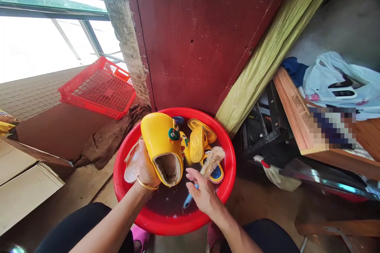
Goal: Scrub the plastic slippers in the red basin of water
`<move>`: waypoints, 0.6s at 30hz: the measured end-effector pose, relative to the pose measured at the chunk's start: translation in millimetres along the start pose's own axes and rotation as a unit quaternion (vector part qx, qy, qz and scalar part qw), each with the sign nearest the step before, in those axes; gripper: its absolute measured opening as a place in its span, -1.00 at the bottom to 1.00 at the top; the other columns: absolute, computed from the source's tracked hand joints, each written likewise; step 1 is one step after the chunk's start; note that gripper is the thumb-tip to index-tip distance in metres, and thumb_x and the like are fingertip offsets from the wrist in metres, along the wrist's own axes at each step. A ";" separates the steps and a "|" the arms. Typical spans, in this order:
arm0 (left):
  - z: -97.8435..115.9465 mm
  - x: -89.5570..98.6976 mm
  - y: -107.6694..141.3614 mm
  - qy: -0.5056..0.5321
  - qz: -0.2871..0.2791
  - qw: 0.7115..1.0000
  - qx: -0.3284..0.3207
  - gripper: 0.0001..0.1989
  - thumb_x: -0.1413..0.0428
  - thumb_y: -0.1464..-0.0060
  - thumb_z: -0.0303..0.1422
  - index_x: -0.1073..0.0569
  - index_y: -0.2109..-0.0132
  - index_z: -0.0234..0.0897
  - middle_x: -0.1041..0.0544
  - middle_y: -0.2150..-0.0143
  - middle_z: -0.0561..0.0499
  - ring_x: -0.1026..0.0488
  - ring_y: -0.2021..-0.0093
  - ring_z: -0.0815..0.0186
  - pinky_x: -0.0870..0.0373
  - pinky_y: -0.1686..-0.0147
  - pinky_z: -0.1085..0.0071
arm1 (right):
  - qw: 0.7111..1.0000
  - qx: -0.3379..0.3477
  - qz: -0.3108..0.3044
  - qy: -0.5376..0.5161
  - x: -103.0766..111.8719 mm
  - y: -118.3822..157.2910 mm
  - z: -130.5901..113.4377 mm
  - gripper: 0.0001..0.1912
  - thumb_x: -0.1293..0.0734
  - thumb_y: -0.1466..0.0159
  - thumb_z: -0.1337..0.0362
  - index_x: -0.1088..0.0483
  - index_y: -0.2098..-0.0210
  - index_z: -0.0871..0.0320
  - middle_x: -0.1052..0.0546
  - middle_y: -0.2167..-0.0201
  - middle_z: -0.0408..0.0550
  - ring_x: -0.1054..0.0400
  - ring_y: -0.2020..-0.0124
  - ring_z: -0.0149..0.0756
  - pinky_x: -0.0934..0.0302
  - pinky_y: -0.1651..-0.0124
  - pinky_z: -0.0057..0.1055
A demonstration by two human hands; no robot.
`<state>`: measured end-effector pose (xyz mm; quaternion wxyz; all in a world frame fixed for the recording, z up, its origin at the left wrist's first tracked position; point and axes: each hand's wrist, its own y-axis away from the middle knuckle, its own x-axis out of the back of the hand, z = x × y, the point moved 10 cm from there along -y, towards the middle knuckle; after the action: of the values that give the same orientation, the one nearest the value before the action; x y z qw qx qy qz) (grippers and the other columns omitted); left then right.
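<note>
The left grip (pixel 147 168) is closed around the yellow lined clog (pixel 157 130); below it is the red basin (pixel 175 227). The right grip (pixel 204 195) is open, beside the bristle brush (pixel 215 158). I think steady side hold, with fingers outside the opening, works well.

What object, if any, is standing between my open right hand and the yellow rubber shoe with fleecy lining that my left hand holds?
Nothing visible stands between the right hand and the yellow shoe, only a gap. The blue-handled brush with pale bristles lies below, in the red plastic basin.
</note>
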<state>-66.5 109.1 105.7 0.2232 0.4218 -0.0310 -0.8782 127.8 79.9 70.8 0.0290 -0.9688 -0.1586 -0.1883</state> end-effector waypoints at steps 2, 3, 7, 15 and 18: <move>1.1 -0.8 6.0 -0.006 0.011 1.000 -0.005 -0.39 -0.14 -0.02 0.20 -0.62 0.07 -0.23 -0.71 0.23 -0.09 -0.64 0.07 0.03 -0.63 0.17 0.24 | 0.996 -0.004 -0.022 -0.088 -7.3 2.6 -8.9 -0.53 -0.36 -0.32 -0.01 -0.39 -0.12 0.07 -0.60 0.07 0.08 -0.53 0.05 -0.12 -0.39 -0.01 -0.17; 2.6 -0.3 7.9 -0.010 0.020 1.000 -0.017 -0.41 -0.16 -0.01 0.18 -0.62 0.09 -0.24 -0.71 0.23 -0.09 -0.64 0.06 0.02 -0.63 0.16 0.25 | 0.990 -0.011 -0.043 -0.134 -13.7 4.4 -13.7 -0.49 -0.36 -0.32 -0.06 -0.35 -0.14 0.08 -0.59 0.09 0.07 -0.55 0.12 -0.14 -0.43 0.11 -0.21; 2.1 1.3 9.9 -0.013 0.043 0.998 -0.048 -0.45 -0.24 0.09 0.14 -0.61 0.18 -0.26 -0.69 0.32 -0.08 -0.64 0.07 0.04 -0.61 0.15 0.31 | 0.973 -0.056 -0.074 -0.209 -31.1 6.1 -28.3 -0.38 -0.31 -0.30 -0.21 -0.27 -0.13 0.11 -0.57 0.25 -0.03 -0.53 0.42 -0.29 -0.32 0.53 -0.47; 4.8 -11.2 16.9 -0.046 -0.017 0.994 -0.103 -0.56 -0.43 0.34 0.04 -0.58 0.47 -0.22 -0.53 0.64 0.07 -0.51 0.57 0.28 -0.44 0.64 0.49 | 0.944 -0.196 -0.075 -0.255 -39.2 -1.9 -24.5 -0.46 -0.41 -0.10 -0.13 -0.22 0.16 0.11 -0.53 0.48 -0.19 -0.44 0.61 -0.35 -0.08 0.75 -0.61; 7.2 -21.2 19.5 -0.048 -0.074 0.988 -0.125 -0.60 -0.46 0.33 -0.04 -0.56 0.51 -0.25 -0.45 0.70 0.11 -0.43 0.65 0.37 -0.35 0.71 0.55 | 0.931 -0.211 -0.063 -0.292 -40.8 -1.8 -20.4 -0.54 -0.41 -0.05 0.03 -0.20 0.19 0.10 -0.50 0.54 -0.26 -0.40 0.65 -0.39 -0.06 0.75 -0.63</move>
<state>-53.2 99.5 130.5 0.2067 0.3489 0.0997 -0.9086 84.1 67.1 74.5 -0.2359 -0.9528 -0.1770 0.0723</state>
